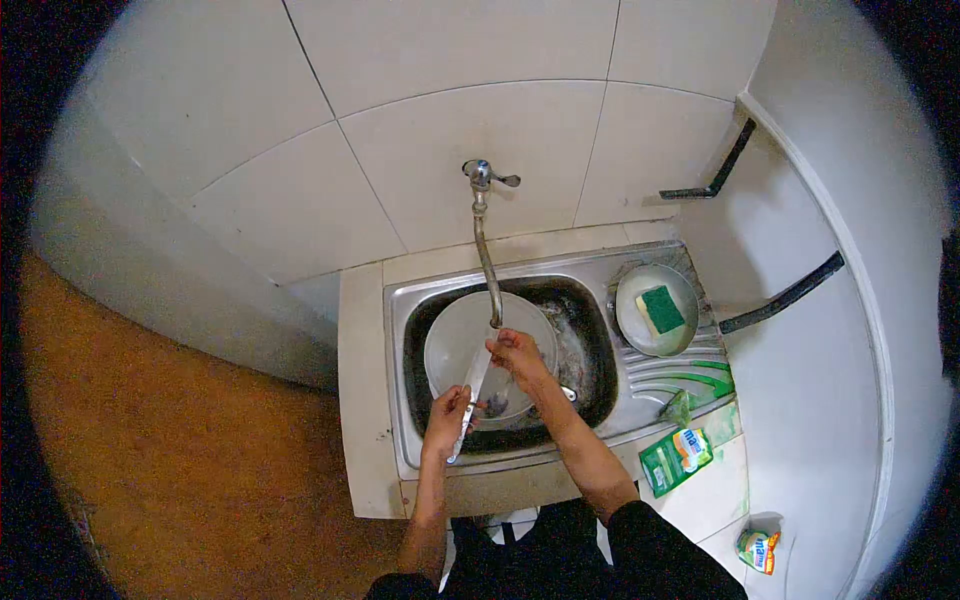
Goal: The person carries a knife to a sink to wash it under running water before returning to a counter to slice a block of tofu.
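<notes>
Inspector: Two forearms enter from the bottom edge, both in dark sleeves. Left hand point(446, 418) is clamped round the handle of one knife point(470, 392). Right hand point(518, 355) sits at the blade's upper end, fingers closed onto it.

Clerk: Position of the knife?

Inspector: Over the sink point(400, 300), slanting from the left hand up towards the right, its tip just under the spout of the tap point(486, 240). The blade runs between the right fingers; the handle is hidden inside the left fist.

Clerk: Count of the rest?

Inspector: One round pale plate point(450, 345) in the basin, leaning under the knife. One small round bowl point(635, 310) on the ribbed drainer, holding one rectangular sponge point(661, 309), green on top with a yellow edge. Two soap sachets: one green point(675, 455) on the counter's front edge, one point(758, 550) lower on the floor side.

Clerk: Materials?

Inspector: Sink is dull stamped steel, the basin dark and wet. Tap is a thin curved metal pipe. Wall point(450, 100) is large glossy white tile.
</notes>
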`<control>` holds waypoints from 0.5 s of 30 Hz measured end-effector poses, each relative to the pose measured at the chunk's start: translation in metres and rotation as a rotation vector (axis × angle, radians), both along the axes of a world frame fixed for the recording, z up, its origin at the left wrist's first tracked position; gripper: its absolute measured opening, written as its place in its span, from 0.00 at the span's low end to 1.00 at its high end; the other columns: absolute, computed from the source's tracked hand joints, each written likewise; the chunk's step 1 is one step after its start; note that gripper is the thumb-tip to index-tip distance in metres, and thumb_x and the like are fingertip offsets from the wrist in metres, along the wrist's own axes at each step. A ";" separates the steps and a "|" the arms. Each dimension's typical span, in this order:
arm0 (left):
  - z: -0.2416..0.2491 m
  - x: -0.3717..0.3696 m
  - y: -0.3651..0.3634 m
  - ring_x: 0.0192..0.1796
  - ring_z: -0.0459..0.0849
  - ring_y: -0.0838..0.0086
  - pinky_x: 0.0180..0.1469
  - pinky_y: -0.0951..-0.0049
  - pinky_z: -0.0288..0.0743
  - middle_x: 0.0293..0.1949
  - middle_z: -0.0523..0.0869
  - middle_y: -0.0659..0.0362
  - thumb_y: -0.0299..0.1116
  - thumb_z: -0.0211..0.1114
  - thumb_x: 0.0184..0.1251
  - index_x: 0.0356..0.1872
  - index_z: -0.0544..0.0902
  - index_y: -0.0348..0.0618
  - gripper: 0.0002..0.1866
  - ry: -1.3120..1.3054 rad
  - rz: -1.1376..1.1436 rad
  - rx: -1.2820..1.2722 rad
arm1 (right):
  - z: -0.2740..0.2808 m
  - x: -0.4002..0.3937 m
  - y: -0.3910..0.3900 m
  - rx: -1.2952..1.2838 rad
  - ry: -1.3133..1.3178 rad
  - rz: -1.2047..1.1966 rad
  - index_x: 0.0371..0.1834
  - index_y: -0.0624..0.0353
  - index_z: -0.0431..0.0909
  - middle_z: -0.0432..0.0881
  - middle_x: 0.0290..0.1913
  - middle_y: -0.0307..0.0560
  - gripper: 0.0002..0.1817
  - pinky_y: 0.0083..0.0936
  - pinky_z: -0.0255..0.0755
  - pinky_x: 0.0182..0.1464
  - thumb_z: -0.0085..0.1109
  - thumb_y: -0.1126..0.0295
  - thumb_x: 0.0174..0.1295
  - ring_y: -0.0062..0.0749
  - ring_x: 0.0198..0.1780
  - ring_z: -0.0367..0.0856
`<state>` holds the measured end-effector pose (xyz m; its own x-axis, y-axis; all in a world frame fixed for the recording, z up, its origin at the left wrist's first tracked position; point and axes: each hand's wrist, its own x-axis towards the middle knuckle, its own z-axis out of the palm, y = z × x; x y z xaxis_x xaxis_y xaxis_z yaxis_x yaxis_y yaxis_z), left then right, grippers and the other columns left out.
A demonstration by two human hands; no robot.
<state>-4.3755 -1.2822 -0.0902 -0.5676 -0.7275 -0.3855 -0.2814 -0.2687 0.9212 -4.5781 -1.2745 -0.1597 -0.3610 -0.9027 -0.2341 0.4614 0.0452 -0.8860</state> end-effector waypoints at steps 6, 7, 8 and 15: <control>0.004 0.002 0.002 0.28 0.77 0.84 0.30 0.81 0.72 0.36 0.86 0.62 0.43 0.54 0.76 0.47 0.80 0.42 0.15 0.062 -0.007 0.069 | -0.005 -0.003 -0.004 0.055 -0.048 -0.160 0.33 0.55 0.77 0.80 0.27 0.35 0.07 0.22 0.70 0.27 0.63 0.66 0.64 0.23 0.26 0.77; 0.005 0.000 0.000 0.30 0.77 0.84 0.31 0.81 0.72 0.36 0.85 0.64 0.42 0.54 0.75 0.50 0.80 0.42 0.16 0.087 -0.016 0.125 | -0.009 -0.006 -0.003 0.030 -0.083 -0.173 0.36 0.57 0.78 0.81 0.29 0.37 0.08 0.22 0.71 0.30 0.62 0.64 0.65 0.24 0.28 0.78; 0.005 -0.002 -0.001 0.31 0.76 0.85 0.33 0.81 0.71 0.36 0.84 0.65 0.42 0.55 0.75 0.53 0.80 0.42 0.16 0.106 -0.015 0.089 | -0.013 -0.010 -0.001 0.005 -0.118 -0.185 0.38 0.58 0.79 0.82 0.31 0.38 0.10 0.23 0.72 0.32 0.61 0.62 0.65 0.25 0.31 0.79; -0.014 -0.050 -0.035 0.38 0.78 0.80 0.39 0.77 0.73 0.36 0.82 0.64 0.40 0.61 0.72 0.60 0.79 0.47 0.19 0.031 -0.190 -0.206 | 0.001 -0.039 0.032 -0.114 -0.331 -0.087 0.58 0.65 0.73 0.81 0.51 0.49 0.26 0.32 0.75 0.53 0.56 0.54 0.68 0.34 0.49 0.80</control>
<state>-4.4258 -1.3175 -0.1045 -0.7105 -0.6683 -0.2205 -0.2794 -0.0198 0.9600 -4.6175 -1.2422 -0.1589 -0.3587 -0.8990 -0.2511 0.7222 -0.0968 -0.6848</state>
